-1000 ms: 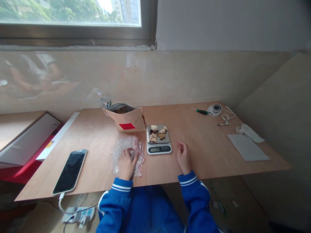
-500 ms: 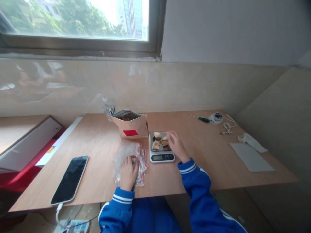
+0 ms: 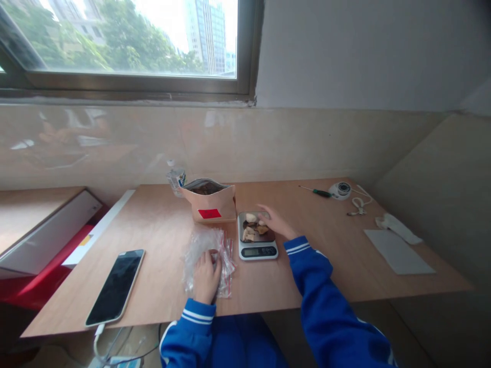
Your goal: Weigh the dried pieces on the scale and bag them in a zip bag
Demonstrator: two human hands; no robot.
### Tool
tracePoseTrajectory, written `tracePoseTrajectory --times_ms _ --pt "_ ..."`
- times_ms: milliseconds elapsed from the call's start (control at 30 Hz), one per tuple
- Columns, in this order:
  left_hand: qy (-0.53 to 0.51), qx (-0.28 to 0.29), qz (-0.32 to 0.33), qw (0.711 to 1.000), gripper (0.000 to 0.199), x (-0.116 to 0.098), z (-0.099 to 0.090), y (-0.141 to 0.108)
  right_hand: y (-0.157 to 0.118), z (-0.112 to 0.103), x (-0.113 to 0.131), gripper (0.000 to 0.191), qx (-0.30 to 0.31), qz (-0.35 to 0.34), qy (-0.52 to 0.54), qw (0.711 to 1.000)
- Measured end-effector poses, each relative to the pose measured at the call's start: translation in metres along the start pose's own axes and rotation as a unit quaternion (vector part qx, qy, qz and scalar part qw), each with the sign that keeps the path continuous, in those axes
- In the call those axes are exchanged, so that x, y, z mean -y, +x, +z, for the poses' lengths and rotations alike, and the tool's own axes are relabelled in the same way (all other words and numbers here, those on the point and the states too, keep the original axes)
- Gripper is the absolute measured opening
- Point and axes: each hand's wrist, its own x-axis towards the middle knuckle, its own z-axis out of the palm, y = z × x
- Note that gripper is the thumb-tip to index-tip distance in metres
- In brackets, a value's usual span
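My left hand rests on a loose pile of clear zip bags with red seal strips. Its thumb stands apart from the slightly bent fingers. To the right is a small white kitchen scale with a metal plate and a dark display. Several dried pieces, pale and brown, perhaps mushroom slices, lie on that plate. My right hand reaches over the plate's right rear side, fingers stretched out, and no object shows in it. Behind the bags stands an open brown paper pouch with a red label and dark contents.
A plastic bottle stands behind the pouch. On the left lies a phone with a charging cable. Toward the right are a screwdriver, a dome camera with its cable, a white sheet and a crumpled white item.
My right hand has shifted slightly left and back over the scale, its fingers straighter. My left hand stays on the bags. The whole view has tilted up a little.
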Motion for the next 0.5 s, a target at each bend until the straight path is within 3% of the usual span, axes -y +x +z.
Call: tracePoseTrajectory --times_ms 133,233,333,400,500 --pt "-0.04 -0.041 0.027 0.998 0.026 -0.004 -0.003 -0.005 -0.02 -0.003 -0.014 0.038 -0.044 0.011 -0.009 0.999" --pt "-0.086 -0.119 0.053 0.988 0.024 -0.022 -0.026 0.004 -0.031 -0.002 -0.019 0.037 -0.041 -0.013 0.001 0.999" --pt "-0.123 -0.215 0.067 0.966 0.024 -0.052 -0.07 0.037 -0.046 0.003 -0.026 0.04 -0.088 -0.028 -0.004 0.996" --pt "-0.129 -0.274 0.094 0.948 0.025 -0.071 -0.098 0.071 -0.06 0.008 -0.035 0.043 -0.152 0.005 -0.009 0.988" --pt "-0.052 -0.249 0.138 0.957 0.026 -0.089 -0.123 0.122 -0.081 0.018 -0.053 0.043 -0.24 0.09 0.013 0.966"
